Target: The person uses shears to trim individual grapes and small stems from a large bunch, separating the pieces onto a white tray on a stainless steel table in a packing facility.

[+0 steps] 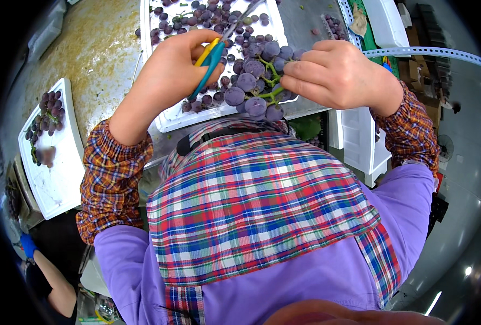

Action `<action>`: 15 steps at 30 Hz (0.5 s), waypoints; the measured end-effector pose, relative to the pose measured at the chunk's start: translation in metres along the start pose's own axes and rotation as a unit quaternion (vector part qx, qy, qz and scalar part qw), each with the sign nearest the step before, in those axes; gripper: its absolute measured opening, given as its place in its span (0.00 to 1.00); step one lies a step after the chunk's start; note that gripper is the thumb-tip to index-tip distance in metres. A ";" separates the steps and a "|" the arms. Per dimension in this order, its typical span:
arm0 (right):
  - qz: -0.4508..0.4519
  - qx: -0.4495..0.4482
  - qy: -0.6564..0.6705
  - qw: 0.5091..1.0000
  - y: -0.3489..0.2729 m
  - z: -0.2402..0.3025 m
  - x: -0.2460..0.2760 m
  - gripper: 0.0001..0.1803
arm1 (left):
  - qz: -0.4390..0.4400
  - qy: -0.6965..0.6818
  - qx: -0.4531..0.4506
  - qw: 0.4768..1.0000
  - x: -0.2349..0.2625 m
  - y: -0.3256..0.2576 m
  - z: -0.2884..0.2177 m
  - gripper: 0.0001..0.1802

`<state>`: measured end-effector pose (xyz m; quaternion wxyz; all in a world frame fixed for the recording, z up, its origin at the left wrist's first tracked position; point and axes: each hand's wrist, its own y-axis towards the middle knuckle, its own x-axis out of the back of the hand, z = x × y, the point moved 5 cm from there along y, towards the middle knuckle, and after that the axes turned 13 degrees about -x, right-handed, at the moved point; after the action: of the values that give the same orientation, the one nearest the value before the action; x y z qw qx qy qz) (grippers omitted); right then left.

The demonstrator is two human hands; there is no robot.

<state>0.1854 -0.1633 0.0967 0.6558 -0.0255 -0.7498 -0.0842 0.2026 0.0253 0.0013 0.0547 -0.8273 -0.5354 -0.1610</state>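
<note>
My right hand (335, 73) holds a bunch of dark purple grapes (259, 81) by its green stem, just above the near edge of a white tray (170, 120). My left hand (178, 67) grips small scissors (210, 60) with yellow and teal handles, their blades pointing up and right, beside the bunch. Several loose grapes (208, 21) lie scattered in the tray behind the hands. Both forearms wear orange plaid sleeve covers over purple sleeves, and a plaid apron covers my chest.
A second white tray (53, 179) at the left holds another grape bunch (45, 116). The worn metal tabletop (97, 49) lies between the trays. White crates (362, 143) stand at the right. Another person's arm with a blue glove (29, 246) shows at the lower left.
</note>
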 end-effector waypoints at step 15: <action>0.074 0.114 -0.080 0.988 -0.005 0.008 -0.008 0.07 | 0.319 0.194 -0.017 0.928 0.014 -0.002 -0.037 0.14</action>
<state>0.1779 -0.1664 0.0876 0.5967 -0.0129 -0.8006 0.0528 0.1983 0.0287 0.0405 0.1916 -0.9078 -0.2197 -0.3016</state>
